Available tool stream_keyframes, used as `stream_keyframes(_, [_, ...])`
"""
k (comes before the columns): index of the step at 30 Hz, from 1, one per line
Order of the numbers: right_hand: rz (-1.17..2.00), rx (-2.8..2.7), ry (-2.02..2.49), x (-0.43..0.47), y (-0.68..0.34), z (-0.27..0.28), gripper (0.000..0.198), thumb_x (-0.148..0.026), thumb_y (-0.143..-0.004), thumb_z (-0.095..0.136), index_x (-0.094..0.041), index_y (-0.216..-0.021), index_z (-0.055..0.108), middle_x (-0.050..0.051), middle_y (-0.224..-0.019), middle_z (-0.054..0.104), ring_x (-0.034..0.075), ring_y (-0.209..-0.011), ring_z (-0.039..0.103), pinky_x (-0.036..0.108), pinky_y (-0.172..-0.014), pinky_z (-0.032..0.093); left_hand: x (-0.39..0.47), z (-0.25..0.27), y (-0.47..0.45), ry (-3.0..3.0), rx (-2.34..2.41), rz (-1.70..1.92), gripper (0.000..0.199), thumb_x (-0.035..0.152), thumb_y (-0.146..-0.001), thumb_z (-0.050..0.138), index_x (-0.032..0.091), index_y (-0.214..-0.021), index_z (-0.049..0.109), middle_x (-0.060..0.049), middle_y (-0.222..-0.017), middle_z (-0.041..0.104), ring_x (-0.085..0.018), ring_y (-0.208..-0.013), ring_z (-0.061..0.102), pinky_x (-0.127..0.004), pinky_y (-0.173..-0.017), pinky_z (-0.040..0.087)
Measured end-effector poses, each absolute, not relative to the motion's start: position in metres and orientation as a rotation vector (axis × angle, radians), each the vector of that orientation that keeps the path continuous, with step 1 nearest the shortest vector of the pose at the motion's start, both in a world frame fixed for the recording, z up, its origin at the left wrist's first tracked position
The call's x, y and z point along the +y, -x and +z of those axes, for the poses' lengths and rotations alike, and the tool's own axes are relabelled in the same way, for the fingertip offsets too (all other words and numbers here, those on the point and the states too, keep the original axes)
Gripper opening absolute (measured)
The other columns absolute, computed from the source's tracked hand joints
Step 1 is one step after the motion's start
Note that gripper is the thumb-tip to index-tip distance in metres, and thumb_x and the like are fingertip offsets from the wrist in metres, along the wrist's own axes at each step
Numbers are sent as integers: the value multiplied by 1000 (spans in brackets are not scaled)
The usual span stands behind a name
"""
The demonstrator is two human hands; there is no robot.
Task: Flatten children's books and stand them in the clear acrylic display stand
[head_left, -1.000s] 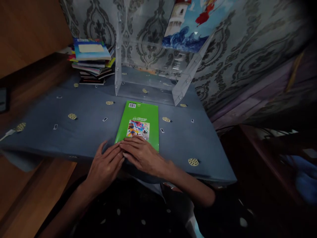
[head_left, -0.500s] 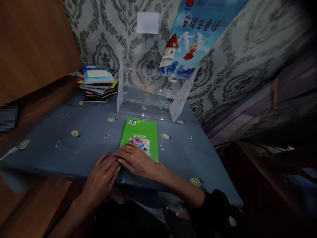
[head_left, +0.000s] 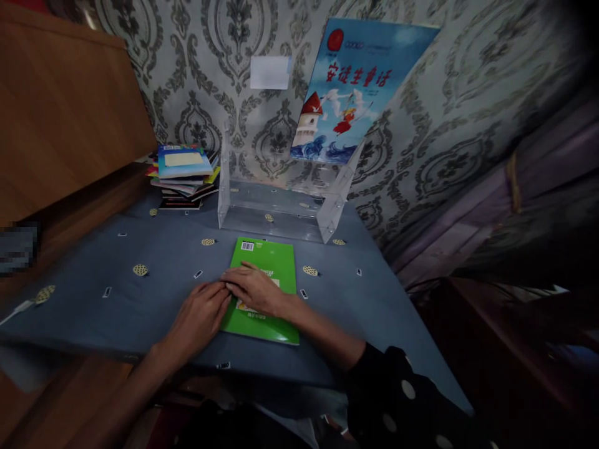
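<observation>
Table under a blue-grey cloth printed with pineapples
A green book lies flat near the front edge, a clear stand just behind it; a stack of books sits left of the stand, and a white cable end rests at the cloth's left side.

Green book: we find a vivid green cover with a partly hidden multicoloured picture.
Tabletop: we read slate blue, sprinkled with pale-yellow, dark-spotted pineapples and small black-and-white tags.
Wallpaper: we trace charcoal damask medallions on silvery grey.
Tall book: we see a blue cover, red lettering, a red-roofed white tower, dark blue waves.
Book stack: blue and cream on top, yellow lower down.
Right sleeve: black with white dots.
Wooden panel: orange-brown.
Rack: colourless, clear.
</observation>
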State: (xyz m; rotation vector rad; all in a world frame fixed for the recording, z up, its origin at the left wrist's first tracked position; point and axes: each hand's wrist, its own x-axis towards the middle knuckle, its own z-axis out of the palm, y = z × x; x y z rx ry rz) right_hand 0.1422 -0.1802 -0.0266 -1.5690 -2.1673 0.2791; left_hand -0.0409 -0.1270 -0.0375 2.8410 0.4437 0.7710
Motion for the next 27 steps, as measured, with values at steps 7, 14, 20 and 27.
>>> stream_keyframes(7, [211, -2159, 1558, -160, -161, -28, 28, -22, -102, 45, -17, -120, 66, 11, -120, 72, 22, -115, 65, 47, -112, 37, -107, -31, 20, -2924, 512, 598, 31, 19, -101, 38, 19, -104, 69, -8, -110, 71, -22, -97, 68, -39, -90, 53])
stream_keyframes(14, [158, -2117, 1563, -132, -184, -36, 26, -20, -102, 45, -17, -118, 66, 12, -122, 71, 23, -119, 63, 44, -111, 40, -82, -31, -5, -2975, 565, 524, 29, 16, -99, 42, 17, -108, 69, -11, -116, 70, -24, -101, 68, -41, -92, 52])
stream_keyframes(20, [152, -2045, 1630, -119, -200, -37, 29, -19, -102, 45, -16, -122, 65, 11, -123, 70, 22, -119, 63, 39, -106, 45, -68, -26, -27, -2998, 621, 460, 30, 17, -98, 43, 18, -112, 69, -11, -120, 70, -25, -106, 68, -41, -96, 51])
stream_keyframes(27, [214, -1925, 1778, -120, -220, -38, 33, -21, -102, 45, -15, -129, 63, 13, -129, 68, 23, -118, 65, 39, -105, 47, -58, -26, -51, -3013, 673, 417, 34, 18, -98, 43, 15, -124, 64, -13, -134, 64, -27, -117, 64, -42, -102, 48])
